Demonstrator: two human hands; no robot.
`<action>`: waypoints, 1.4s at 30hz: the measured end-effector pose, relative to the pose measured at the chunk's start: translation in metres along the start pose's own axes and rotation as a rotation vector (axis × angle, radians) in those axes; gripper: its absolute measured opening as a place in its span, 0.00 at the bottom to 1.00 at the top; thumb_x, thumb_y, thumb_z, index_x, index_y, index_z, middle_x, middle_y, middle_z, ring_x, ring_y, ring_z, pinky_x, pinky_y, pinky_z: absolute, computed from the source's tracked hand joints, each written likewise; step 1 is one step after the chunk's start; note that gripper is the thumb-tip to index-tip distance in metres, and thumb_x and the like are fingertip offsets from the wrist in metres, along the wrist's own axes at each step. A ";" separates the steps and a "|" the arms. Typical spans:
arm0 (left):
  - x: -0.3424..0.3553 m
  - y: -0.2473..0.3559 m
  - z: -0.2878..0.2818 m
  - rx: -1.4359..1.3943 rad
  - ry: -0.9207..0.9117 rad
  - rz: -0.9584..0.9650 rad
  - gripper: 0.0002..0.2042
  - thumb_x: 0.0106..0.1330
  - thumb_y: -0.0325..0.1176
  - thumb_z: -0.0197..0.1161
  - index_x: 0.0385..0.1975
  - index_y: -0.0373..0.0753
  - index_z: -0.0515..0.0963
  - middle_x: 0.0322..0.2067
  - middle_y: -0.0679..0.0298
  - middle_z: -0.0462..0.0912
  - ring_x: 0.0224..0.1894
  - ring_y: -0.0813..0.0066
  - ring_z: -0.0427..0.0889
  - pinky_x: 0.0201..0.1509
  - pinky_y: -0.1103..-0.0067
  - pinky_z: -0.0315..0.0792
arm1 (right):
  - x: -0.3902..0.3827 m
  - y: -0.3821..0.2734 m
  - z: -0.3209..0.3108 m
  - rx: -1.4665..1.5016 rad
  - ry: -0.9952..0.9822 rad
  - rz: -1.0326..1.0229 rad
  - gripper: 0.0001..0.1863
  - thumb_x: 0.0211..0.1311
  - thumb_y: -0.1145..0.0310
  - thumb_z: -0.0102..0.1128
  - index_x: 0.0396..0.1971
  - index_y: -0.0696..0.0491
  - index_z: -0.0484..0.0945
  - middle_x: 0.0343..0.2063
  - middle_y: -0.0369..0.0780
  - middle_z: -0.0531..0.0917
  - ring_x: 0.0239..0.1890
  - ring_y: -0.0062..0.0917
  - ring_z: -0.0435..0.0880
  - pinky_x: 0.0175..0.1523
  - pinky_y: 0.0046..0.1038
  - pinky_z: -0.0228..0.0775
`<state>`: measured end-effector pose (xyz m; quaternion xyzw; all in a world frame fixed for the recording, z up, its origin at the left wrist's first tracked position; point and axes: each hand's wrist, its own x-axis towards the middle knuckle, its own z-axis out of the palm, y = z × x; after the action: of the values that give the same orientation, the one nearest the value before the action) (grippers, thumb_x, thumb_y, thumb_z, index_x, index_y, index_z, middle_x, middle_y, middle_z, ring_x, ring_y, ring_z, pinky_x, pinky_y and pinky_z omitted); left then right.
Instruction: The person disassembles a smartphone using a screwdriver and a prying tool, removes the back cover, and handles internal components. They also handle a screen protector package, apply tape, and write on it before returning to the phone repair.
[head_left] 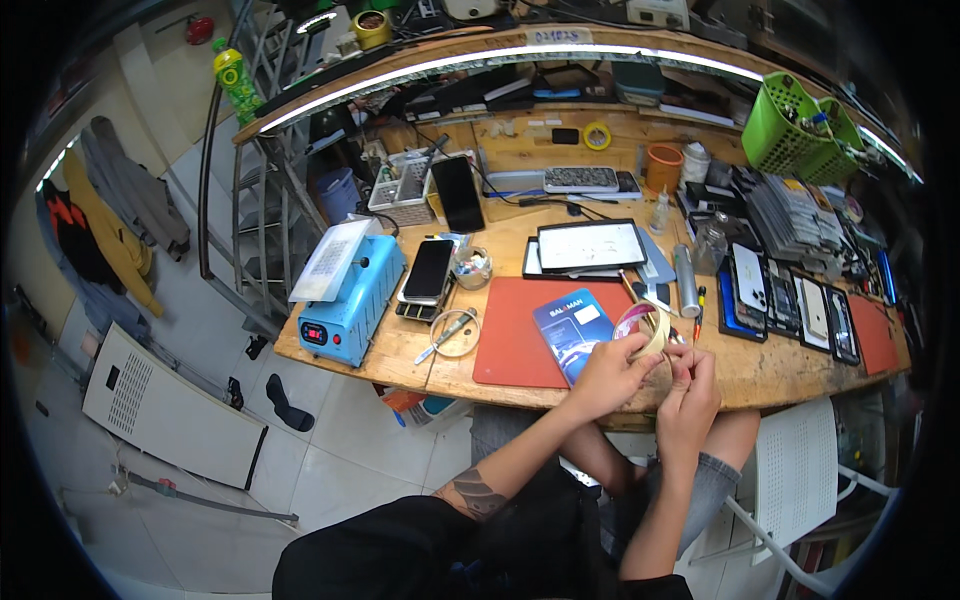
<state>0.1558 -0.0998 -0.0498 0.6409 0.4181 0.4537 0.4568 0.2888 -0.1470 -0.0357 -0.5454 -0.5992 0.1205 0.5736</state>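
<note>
Both hands (650, 375) closed around a tape roll (648, 330).

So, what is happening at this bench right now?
A person sits at a wooden workbench. The left hand holds a roll of tape over the bench's front edge, and the right hand is close beside it, touching it. A blue box lies on a red mat just left of the hands.

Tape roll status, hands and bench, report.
Left hand gripping tape roll. Right hand pinching its edge. Blue packet on red mat alongside, nothing blocking.
</note>
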 end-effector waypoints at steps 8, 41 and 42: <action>-0.008 -0.002 0.000 0.082 -0.112 0.160 0.09 0.73 0.28 0.61 0.49 0.34 0.81 0.23 0.63 0.82 0.19 0.82 0.78 0.21 0.80 0.69 | 0.007 -0.005 0.000 0.041 0.089 -0.011 0.14 0.62 0.80 0.65 0.48 0.60 0.80 0.46 0.45 0.85 0.45 0.33 0.85 0.47 0.32 0.79; -0.031 0.053 -0.013 0.433 0.123 0.302 0.12 0.70 0.41 0.62 0.36 0.38 0.81 0.26 0.48 0.84 0.31 0.45 0.85 0.34 0.56 0.75 | -0.007 -0.022 -0.042 0.698 -0.162 0.066 0.09 0.74 0.70 0.60 0.40 0.56 0.69 0.44 0.41 0.76 0.36 0.20 0.77 0.41 0.20 0.71; -0.033 0.054 -0.011 0.419 0.104 0.306 0.12 0.70 0.42 0.61 0.38 0.38 0.81 0.26 0.48 0.84 0.32 0.45 0.85 0.35 0.56 0.75 | -0.007 -0.022 -0.042 0.748 -0.109 0.113 0.09 0.74 0.70 0.59 0.42 0.56 0.68 0.45 0.42 0.76 0.36 0.20 0.77 0.41 0.20 0.72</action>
<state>0.1434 -0.1412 -0.0026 0.7530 0.4241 0.4533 0.2182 0.3098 -0.1806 -0.0091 -0.3232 -0.5124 0.3911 0.6929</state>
